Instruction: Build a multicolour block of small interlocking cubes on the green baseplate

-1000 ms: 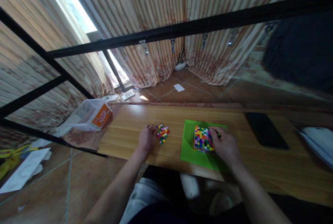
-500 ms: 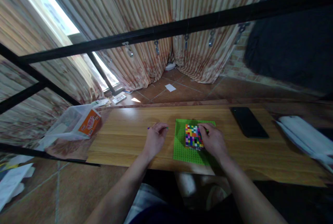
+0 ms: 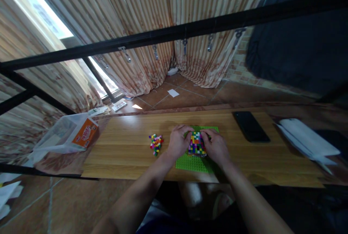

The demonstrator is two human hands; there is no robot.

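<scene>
A wooden tabletop (image 3: 122,150) carries a green studded baseplate (image 3: 190,166), partly covered by both forearms and hands. The left hand (image 3: 188,134), fingertips bunched, is at the far left corner of a multicoloured brick block (image 3: 196,146); the right hand (image 3: 204,135), thumb and fingers curled, is at its right side. Whether either pinches a brick cannot be told. The block sits on the baseplate between them, edges roughly parallel to the baseplate's; its covered sides obscure any long axis. Left of the left hand lie loose bricks (image 3: 156,145), individually hard to make out.
</scene>
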